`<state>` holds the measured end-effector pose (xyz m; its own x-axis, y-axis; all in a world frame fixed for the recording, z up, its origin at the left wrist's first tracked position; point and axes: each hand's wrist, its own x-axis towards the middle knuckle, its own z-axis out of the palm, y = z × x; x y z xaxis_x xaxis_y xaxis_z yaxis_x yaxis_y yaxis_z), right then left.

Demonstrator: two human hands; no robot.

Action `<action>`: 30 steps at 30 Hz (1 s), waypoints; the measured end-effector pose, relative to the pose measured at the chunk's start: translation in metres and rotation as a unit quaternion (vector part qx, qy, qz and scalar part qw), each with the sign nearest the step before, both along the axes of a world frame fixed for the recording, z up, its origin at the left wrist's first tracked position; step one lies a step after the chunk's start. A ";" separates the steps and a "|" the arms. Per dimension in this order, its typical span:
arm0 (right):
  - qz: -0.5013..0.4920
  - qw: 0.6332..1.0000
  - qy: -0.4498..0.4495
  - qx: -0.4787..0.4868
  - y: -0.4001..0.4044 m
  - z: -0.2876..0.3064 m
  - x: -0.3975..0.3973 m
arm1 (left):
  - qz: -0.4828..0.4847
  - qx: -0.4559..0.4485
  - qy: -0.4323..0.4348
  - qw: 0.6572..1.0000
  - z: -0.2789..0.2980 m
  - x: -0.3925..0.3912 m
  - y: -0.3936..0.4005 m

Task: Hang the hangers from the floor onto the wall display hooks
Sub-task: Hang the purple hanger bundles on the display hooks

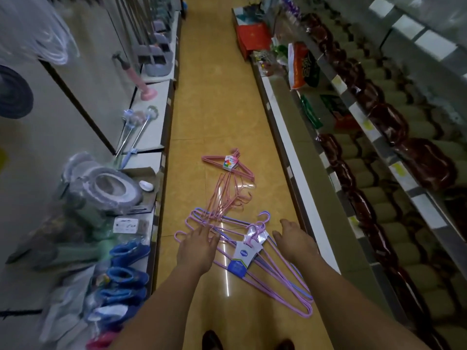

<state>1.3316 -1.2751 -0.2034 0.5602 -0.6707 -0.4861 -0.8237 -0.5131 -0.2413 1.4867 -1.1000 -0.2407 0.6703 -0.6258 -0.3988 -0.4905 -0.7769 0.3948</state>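
Because the hangers lie flat on the yellow floor (pixel 202 117) of the aisle, both hands must go down to them first. The nearest bundle, the purple and blue hangers (pixel 275 271) with a white and blue label (pixel 243 256), lies directly under and between the two hands. Its long axis runs diagonally, from the far left, where some loose purple hooks curl, to the near right, where the shoulder ends point. The left hand (pixel 195 248) is over the far-left hook end with fingers spread and nearly straight; I cannot tell if it touches the wire. The right hand (pixel 294 239) is just beside the labelled neck of the bundle, on its right side, with relaxed fingers that hold nothing. The left hand seems nearer to the wire, so I judge it will take hold first.

Farther along the aisle lie loose pink hangers (pixel 227 195), and beyond them a pink bundle (pixel 230 162) with a colourful tag. On the left stands a low shelf (pixel 151 132) with blue shoes (pixel 126 274); on the right are shelves with dark packed goods (pixel 427 165). No wall hooks are clear here.
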 end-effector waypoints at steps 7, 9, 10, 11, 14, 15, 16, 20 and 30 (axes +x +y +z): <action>-0.001 1.000 0.026 0.011 -0.044 -0.111 0.009 | 0.006 0.028 0.021 0.999 -0.109 0.000 -0.037; 0.000 0.999 0.035 0.008 -0.055 -0.159 0.010 | 0.008 0.038 0.026 0.999 -0.158 -0.001 -0.048; -0.001 0.999 0.038 0.010 -0.060 -0.185 0.009 | 0.005 0.047 0.028 0.998 -0.182 -0.001 -0.052; -0.003 0.999 0.041 0.013 -0.065 -0.206 0.009 | 0.002 0.058 0.029 0.998 -0.203 0.000 -0.056; 0.000 0.998 0.056 0.016 -0.076 -0.291 0.006 | -0.023 0.083 0.026 0.996 -0.282 0.002 -0.069; 0.002 0.998 0.060 0.017 -0.079 -0.318 0.006 | -0.032 0.085 0.026 0.996 -0.306 0.004 -0.074; 0.000 0.998 0.066 0.022 -0.082 -0.340 0.006 | -0.033 0.087 0.030 0.995 -0.327 0.005 -0.077; -0.012 0.997 0.067 0.037 -0.088 -0.439 0.008 | -0.037 0.101 0.033 0.994 -0.419 0.012 -0.096; -0.070 0.993 0.020 0.089 -0.070 -0.614 0.029 | -0.057 0.071 0.024 0.996 -0.564 0.018 -0.120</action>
